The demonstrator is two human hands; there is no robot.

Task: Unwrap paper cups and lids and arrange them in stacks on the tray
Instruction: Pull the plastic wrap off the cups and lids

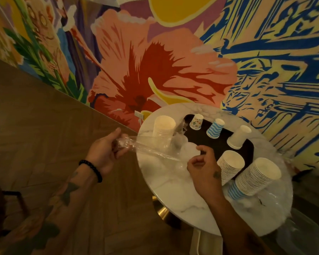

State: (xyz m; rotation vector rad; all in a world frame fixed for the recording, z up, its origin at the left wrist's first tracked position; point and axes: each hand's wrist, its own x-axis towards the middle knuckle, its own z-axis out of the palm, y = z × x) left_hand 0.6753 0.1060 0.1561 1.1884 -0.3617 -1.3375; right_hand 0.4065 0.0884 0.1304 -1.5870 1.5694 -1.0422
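Unwrapping lids: left hand (103, 153) grips stretched plastic wrap (151, 153) past the counter's (173, 190) left edge; right hand (204, 170) clutches the lids (190, 149). Next, probably slide wrap free.

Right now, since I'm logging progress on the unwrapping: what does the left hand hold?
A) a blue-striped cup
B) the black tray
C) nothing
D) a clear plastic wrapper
D: the left hand grips one end of the clear plastic wrapper, which stretches taut over the edge of the table to the right hand.
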